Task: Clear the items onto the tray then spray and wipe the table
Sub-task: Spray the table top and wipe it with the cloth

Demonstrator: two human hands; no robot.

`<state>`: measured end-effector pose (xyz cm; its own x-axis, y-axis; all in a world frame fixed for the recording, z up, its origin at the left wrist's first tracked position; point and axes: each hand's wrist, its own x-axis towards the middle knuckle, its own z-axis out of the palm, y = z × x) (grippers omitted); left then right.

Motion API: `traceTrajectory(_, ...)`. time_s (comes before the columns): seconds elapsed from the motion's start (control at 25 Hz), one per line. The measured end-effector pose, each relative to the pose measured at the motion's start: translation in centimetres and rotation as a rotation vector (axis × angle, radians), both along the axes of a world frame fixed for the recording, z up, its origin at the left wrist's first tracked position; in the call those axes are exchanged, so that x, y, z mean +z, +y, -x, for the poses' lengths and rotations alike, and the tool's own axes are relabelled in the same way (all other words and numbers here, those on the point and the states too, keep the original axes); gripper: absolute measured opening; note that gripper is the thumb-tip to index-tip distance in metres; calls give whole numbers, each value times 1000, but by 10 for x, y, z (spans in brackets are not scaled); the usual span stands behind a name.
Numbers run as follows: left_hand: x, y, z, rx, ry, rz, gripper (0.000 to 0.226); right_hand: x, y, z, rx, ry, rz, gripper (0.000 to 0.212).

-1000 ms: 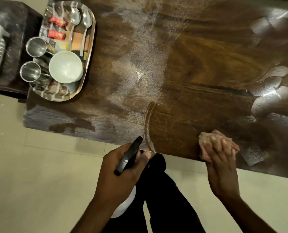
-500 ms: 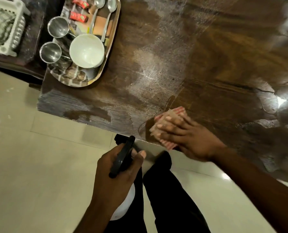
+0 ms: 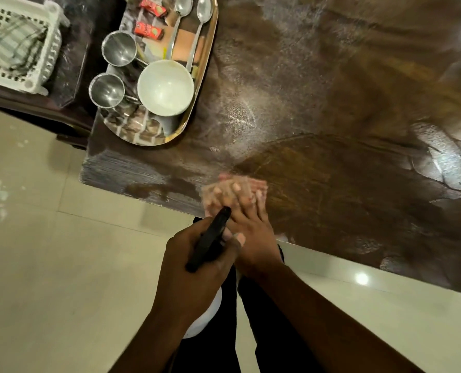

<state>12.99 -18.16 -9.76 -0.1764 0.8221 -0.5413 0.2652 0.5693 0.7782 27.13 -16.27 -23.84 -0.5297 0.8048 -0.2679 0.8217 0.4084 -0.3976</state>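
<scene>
The tray lies at ten o'clock from the cloth, close to the desk's left end. It is loaded with two steel cups, a white bowl, two spoons and red packets. The cups stand at its nine o'clock rim, on the side where the desk ends. A long wipe toward ten o'clock could shove the tray that way and tip a cup off.

The left hand hangs off the desk at six o'clock, and its grip is curled round the black head of the spray bottle. The nozzle end lies right over the other wrist. A careless squeeze would likely wet the hand, not the wood.

The cloth sits at the desk's near edge, partly at the lip. A pull toward six o'clock could drag it over the edge and drip spray onto the floor.

The right hand lies flat on the cloth, its grip spread, fingers straight and pressing down, pinching nothing.

A hazy film covers the desk from twelve to ten o'clock, and wet patches shine at three o'clock. Short strokes could miss these and leave streaks.
</scene>
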Motion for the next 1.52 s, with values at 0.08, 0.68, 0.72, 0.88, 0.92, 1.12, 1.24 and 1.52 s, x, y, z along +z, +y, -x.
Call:
traceTrajectory(0.08,0,4,8,-15,7,-4,6,-4,-13,-53,304,-20,-42,63)
traceTrajectory(0.68,-7,33,40,-26,6,48,15,4,42,20,344,38,-23,55)
traceTrajectory(0.72,-8,36,41,-14,-22,40,17,6,67,-4,415,42,-64,57)
traceTrajectory(0.88,-12,47,45,40,-91,39,22,9,154,-103,-208,-72,-100,70)
traceTrajectory(0.92,-12,50,45,46,-90,48,24,12,168,-111,-483,-53,-109,70)
traceTrajectory(1.12,-10,67,45,43,-52,32,23,6,156,7,-833,-85,-111,67)
traceTrajectory(1.24,-11,77,49,12,-18,6,26,0,77,56,0,-45,-7,55)
traceTrajectory(1.52,-15,101,56,-16,-21,-43,38,8,198,-55,354,-80,-112,70)
